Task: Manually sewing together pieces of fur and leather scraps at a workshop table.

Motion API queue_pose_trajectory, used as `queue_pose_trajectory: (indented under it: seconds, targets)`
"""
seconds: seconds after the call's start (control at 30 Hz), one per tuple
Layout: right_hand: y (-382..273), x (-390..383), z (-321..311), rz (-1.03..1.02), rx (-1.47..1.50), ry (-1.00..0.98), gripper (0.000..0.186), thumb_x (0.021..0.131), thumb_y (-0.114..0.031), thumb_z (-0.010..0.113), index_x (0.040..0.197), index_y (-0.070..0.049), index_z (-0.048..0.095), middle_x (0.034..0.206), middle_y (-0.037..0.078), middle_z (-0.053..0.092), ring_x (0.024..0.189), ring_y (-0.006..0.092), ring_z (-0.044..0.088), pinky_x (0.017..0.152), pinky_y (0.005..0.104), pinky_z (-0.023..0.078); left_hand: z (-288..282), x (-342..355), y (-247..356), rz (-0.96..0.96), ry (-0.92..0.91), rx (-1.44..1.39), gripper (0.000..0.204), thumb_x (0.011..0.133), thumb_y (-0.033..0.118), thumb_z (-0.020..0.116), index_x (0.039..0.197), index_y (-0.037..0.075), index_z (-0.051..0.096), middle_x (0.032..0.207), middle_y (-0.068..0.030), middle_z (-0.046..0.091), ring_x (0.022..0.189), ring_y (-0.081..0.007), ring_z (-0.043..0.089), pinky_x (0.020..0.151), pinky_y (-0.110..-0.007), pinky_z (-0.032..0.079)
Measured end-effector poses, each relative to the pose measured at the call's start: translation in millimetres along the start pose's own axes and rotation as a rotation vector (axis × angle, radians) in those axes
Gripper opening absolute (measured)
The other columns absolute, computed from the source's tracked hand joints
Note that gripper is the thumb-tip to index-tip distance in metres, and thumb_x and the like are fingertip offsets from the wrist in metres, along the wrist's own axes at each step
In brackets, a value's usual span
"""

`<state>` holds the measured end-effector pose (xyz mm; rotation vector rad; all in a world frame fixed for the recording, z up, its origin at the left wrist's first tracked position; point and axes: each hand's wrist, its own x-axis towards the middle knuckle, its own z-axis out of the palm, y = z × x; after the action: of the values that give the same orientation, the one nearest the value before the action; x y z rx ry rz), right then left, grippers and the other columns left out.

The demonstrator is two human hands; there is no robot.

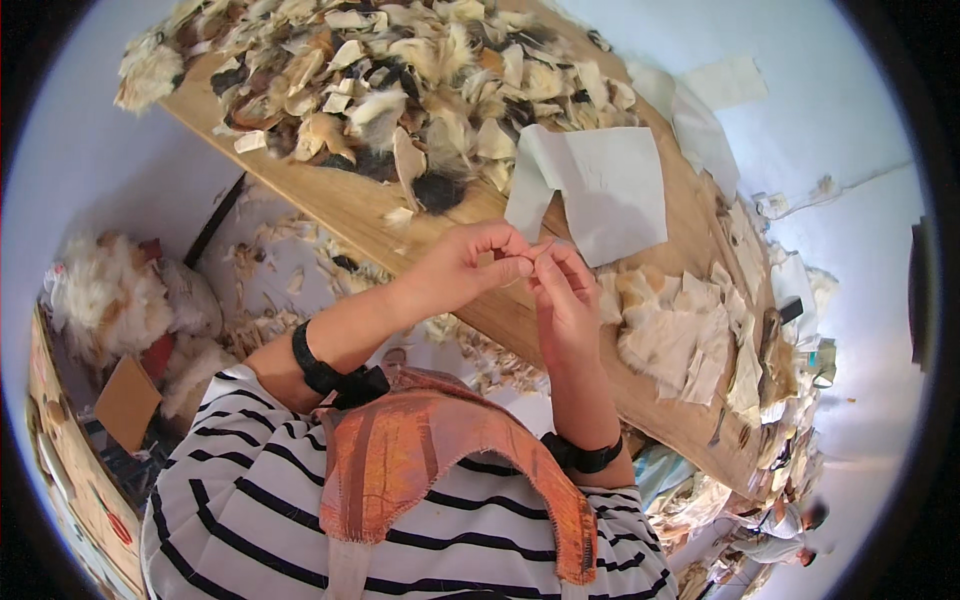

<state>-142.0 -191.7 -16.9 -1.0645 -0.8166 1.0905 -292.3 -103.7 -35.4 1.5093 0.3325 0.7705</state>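
My left hand [491,256] and my right hand [557,288] meet above the near edge of the wooden table [600,385], fingertips pinched together around something too small to make out. Just beyond them lies a cut sheet of pale grey material [610,190]. To the right of my right hand are cream hide pieces with fur [665,340]. A heap of mixed fur scraps [400,80] covers the far part of the table.
Fluffy fur bundles [105,300] and a tan board [127,403] are at the left. Scraps [295,280] litter the floor under the table. Two people [780,540] are at the lower right among more hide pieces. A cable [860,183] runs at the far right.
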Motion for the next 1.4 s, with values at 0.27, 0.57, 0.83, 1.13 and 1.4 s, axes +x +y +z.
queue_pose_trajectory:
  seconds: [0.27,0.57,0.83,1.13,1.4]
  targets:
    - [-4,-3,4,0.059,0.088,-0.084,0.011,0.098,-0.014,0.058,0.101,-0.004,0.060,0.092,0.001,0.060,0.080,0.0097,0.051,0.072,0.0261,0.041,-5,-8,1,0.065,0.024,0.045,0.017,0.097,0.018,0.060,0.093,0.002,0.061,0.087,-0.0009,0.059,0.086,-0.0095,0.053,0.081,-0.026,0.042]
    - [-3,-5,5,0.046,0.166,-0.108,0.011,0.099,-0.014,0.056,0.101,-0.004,0.060,0.095,0.001,0.058,0.080,0.0093,0.051,0.073,0.0255,0.040,-8,-17,-7,0.001,0.048,0.020,0.017,0.097,0.018,0.060,0.091,0.003,0.058,0.081,0.0015,0.053,0.081,-0.0082,0.046,0.076,-0.025,0.041]
    - [2,-4,4,-0.146,-0.200,-0.021,0.006,0.096,-0.010,0.060,0.097,-0.005,0.064,0.099,0.000,0.058,0.090,0.0118,0.050,0.085,0.0255,0.038,0,-17,-1,-0.192,0.088,-0.122,0.024,0.101,0.028,0.056,0.098,0.005,0.061,0.090,0.0047,0.056,0.085,-0.0039,0.047,0.079,-0.021,0.040]
    - [0,2,4,-0.042,-0.143,-0.061,0.008,0.099,-0.013,0.055,0.101,-0.006,0.060,0.091,0.002,0.059,0.079,0.0095,0.054,0.072,0.0225,0.042,-1,-19,-6,-0.244,-0.013,-0.299,0.021,0.100,0.027,0.058,0.098,0.007,0.065,0.087,0.0061,0.057,0.085,-0.0037,0.049,0.079,-0.021,0.040]
    - [-1,3,7,0.070,0.103,-0.072,0.007,0.103,-0.016,0.047,0.105,-0.010,0.051,0.083,0.001,0.053,0.065,0.0088,0.049,0.056,0.0226,0.039,-8,-27,-7,-0.432,0.036,-0.355,0.017,0.092,0.022,0.065,0.095,0.006,0.069,0.092,0.0007,0.068,0.086,-0.0074,0.057,0.083,-0.024,0.043]
